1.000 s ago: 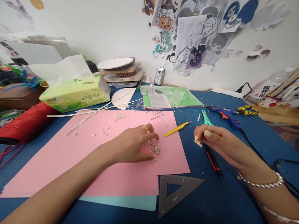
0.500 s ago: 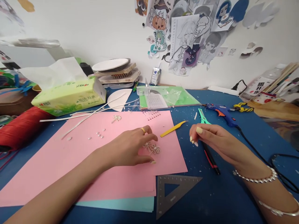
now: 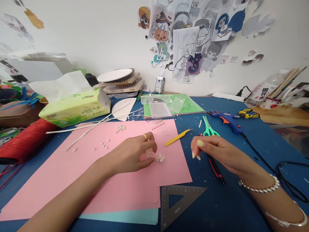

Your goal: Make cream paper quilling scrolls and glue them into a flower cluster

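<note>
My left hand (image 3: 134, 151) rests over the pink paper (image 3: 130, 190), fingers curled and thumb drawn in on a small pale flower-shaped wire ornament (image 3: 149, 150), partly hidden by the fingers. A second such flower ornament (image 3: 161, 158) lies right at the thumb tip. Farther back on the paper sits another flower ornament (image 3: 121, 128). To the right, my right hand (image 3: 216, 149) hovers above the blue table with its fingers folded together; nothing shows in them. Beneath it are green scissors (image 3: 210, 129) and a black-and-red pen (image 3: 216, 170). Yellow tweezers (image 3: 177, 138) lie between the hands.
Several pearl-like beads (image 3: 103, 145) are scattered left of my left hand. A triangle ruler (image 3: 178, 206) lies in front. Behind are a tissue pack (image 3: 79, 108), white strips (image 3: 94, 127), a clear plastic box (image 3: 160, 109) and a blue glue gun (image 3: 225, 118) with its cable.
My left thumb and fingers have closed in around one flower ornament. My right hand stays folded in nearly the same place. The camera view has tilted up slightly.
</note>
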A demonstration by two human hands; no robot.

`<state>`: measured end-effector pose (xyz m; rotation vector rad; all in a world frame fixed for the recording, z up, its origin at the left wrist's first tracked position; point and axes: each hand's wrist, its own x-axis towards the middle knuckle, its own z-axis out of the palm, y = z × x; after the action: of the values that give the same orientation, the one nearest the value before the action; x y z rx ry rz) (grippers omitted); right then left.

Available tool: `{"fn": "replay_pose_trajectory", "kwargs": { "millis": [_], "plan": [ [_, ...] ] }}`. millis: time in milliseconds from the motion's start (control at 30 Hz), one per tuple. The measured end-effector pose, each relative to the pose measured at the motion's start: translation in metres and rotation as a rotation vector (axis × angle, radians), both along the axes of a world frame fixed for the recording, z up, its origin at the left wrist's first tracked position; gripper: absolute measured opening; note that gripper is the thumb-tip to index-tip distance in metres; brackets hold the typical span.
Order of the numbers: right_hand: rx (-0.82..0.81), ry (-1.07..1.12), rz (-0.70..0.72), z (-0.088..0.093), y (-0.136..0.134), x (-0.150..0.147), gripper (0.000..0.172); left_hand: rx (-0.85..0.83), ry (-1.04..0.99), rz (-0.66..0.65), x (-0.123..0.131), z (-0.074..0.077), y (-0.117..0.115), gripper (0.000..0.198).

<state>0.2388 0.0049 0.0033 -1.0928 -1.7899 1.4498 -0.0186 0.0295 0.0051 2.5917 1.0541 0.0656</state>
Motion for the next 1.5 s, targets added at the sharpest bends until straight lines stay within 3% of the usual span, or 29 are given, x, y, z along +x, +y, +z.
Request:
{"fn": "replay_pose_trajectory", "kwargs": {
  "millis": [133, 233, 533, 800, 900, 1000, 1167, 1233, 1300, 1367, 1500],
  "plan": [
    [-0.026, 0.042, 0.019, -0.001, 0.001, 0.001, 0.030, 0.027, 0.022, 0.069, -0.004, 0.002, 0.003, 0.033],
    [-0.044, 0.054, 0.018, -0.001, 0.001, 0.001, 0.031, 0.028, 0.070, 0.046, -0.001, -0.003, 0.002, 0.045],
    [-0.062, 0.061, 0.052, 0.000, -0.001, 0.000, 0.031, -0.034, 0.040, -0.010, 0.004, -0.007, -0.002, 0.021],
    [-0.116, 0.162, -0.006, 0.001, -0.002, 0.000, 0.035, -0.001, 0.051, 0.033, 0.002, -0.003, -0.002, 0.024],
    [-0.101, 0.131, -0.035, 0.000, -0.001, 0.000, 0.033, -0.067, 0.027, 0.082, -0.003, -0.002, -0.001, 0.030],
    [0.031, 0.005, -0.069, -0.003, -0.001, 0.000, 0.025, -0.165, -0.012, 0.114, -0.010, 0.002, 0.001, 0.037],
    [0.462, -0.181, -0.201, -0.010, 0.001, -0.011, 0.032, -0.169, -0.011, 0.121, -0.019, 0.006, 0.004, 0.024],
    [0.505, -0.270, -0.122, -0.013, 0.004, -0.024, 0.017, -0.148, -0.019, 0.097, -0.020, 0.005, 0.004, 0.020],
    [0.558, -0.359, 0.037, -0.016, 0.008, -0.041, 0.031, -0.139, -0.035, 0.078, -0.019, 0.003, 0.004, 0.017],
    [0.650, -0.431, 0.165, -0.021, 0.012, -0.059, 0.034, -0.133, -0.052, 0.074, -0.019, 0.001, 0.005, 0.015],
    [0.696, -0.502, 0.183, -0.033, 0.018, -0.077, 0.033, -0.152, -0.044, 0.085, -0.018, 0.001, 0.005, 0.013]
  ]
}}
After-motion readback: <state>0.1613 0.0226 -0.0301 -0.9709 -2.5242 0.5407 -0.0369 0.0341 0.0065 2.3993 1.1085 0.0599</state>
